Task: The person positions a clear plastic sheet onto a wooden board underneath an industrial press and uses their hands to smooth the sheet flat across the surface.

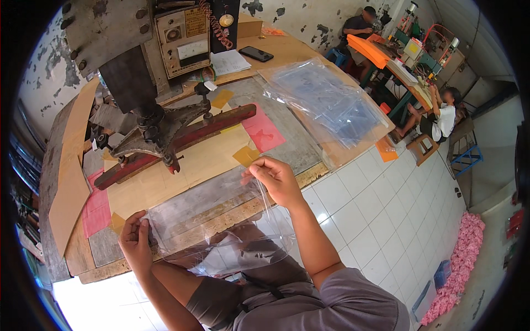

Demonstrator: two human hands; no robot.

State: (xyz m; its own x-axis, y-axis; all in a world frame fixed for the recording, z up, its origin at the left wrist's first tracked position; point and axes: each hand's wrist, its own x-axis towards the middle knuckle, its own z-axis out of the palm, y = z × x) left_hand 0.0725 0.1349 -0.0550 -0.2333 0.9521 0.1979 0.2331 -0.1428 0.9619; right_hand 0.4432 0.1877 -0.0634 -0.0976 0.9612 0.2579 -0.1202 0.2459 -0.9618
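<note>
A clear plastic sheet [193, 207] stretches between my two hands over the front edge of the worktable, its lower part sagging above my lap. My left hand [136, 237] pinches its left end. At its right end, my right hand [276, 179] has thumb and fingers closed on it, beside a brown tape patch [245, 156]. Just beyond the sheet lies a cream-coloured pad [193, 160] on the press bed, with pink sheets [261, 128] at its sides. Above that pad hangs the long red bar [182, 144] of the press.
A stack of clear plastic sheets [326, 99] lies on a board to the right. Behind are the machine's control box [185, 44], papers [229, 62] and a phone [256, 53]. Two other people work at a far bench [408, 83]. Pink material [458, 265] lines the tiled floor's right side.
</note>
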